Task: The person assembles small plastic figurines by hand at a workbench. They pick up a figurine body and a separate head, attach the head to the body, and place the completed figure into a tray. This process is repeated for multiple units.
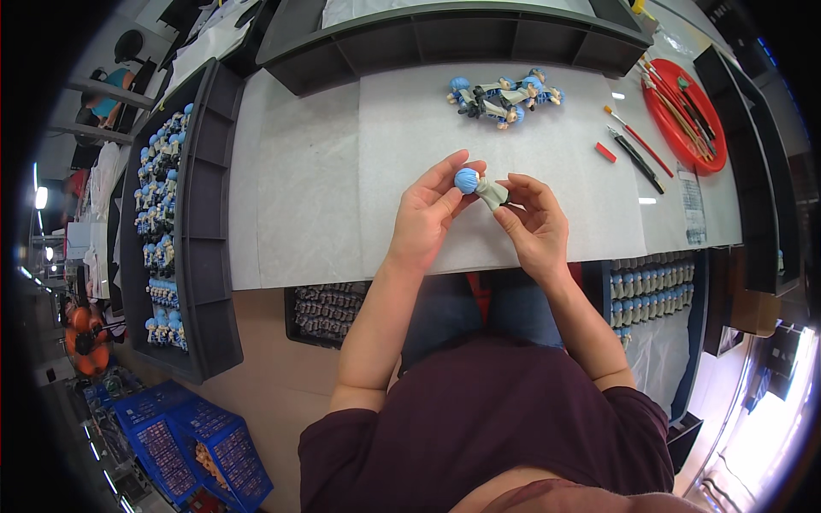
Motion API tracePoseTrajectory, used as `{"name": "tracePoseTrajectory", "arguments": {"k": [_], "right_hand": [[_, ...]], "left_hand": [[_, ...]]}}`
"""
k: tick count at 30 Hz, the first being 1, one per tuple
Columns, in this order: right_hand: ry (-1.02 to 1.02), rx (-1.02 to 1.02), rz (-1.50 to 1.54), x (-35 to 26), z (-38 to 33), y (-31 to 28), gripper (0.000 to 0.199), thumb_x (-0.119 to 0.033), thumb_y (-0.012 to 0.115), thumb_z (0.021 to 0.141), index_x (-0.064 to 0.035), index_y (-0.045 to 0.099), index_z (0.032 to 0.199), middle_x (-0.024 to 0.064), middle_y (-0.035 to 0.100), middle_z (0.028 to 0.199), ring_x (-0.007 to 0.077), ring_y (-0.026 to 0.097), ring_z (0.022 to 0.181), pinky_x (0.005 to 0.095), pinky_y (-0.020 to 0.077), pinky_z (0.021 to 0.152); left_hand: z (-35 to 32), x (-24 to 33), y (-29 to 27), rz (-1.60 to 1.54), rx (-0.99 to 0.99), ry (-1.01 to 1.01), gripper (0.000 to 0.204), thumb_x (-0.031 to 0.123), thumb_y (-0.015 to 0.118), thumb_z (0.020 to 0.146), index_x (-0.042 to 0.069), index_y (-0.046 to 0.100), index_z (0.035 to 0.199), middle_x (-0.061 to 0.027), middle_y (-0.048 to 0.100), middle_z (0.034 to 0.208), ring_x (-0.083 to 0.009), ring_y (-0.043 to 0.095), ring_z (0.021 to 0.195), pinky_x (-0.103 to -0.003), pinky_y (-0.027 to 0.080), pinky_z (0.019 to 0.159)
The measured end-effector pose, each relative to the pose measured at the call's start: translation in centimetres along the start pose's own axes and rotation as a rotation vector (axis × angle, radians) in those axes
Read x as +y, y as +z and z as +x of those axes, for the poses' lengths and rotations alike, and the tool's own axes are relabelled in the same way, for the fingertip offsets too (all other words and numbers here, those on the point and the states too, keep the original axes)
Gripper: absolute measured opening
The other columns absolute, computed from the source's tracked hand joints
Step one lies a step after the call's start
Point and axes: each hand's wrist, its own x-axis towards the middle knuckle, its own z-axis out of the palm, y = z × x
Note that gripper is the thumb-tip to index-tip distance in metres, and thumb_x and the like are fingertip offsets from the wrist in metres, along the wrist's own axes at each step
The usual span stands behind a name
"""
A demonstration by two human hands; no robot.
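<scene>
both hands meet over the bench (308,179): the left hand (425,214) pinches the blue head of a small figure (479,185), the right hand (534,224) grips its grey body. more figures (505,92) lie farther back, brushes on a red tray (684,128) to the right.

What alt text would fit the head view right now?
Both hands hold a small blue-haired figurine over a white work table: left hand on its head, right hand on its grey body. A pile of like figurines lies beyond, a red tray of brushes at right.
</scene>
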Motion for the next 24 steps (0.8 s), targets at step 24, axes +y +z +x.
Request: {"name": "tracePoseTrajectory", "arguments": {"k": [24], "right_hand": [[0.093, 0.034, 0.073, -0.72, -0.4, -0.71, 0.028, -0.013, 0.063, 0.084, 0.0053, 0.055, 0.103, 0.0115, 0.06, 0.093, 0.0156, 0.061, 0.08, 0.0274, 0.0526, 0.069]], "left_hand": [[-0.22, 0.46, 0.44, 0.038, 0.0, -0.065, 0.03, 0.007, 0.046, 0.092, 0.001, 0.052, 0.121, -0.0105, 0.058, 0.113, -0.0131, 0.058, 0.09, -0.029, 0.049, 0.079]]}}
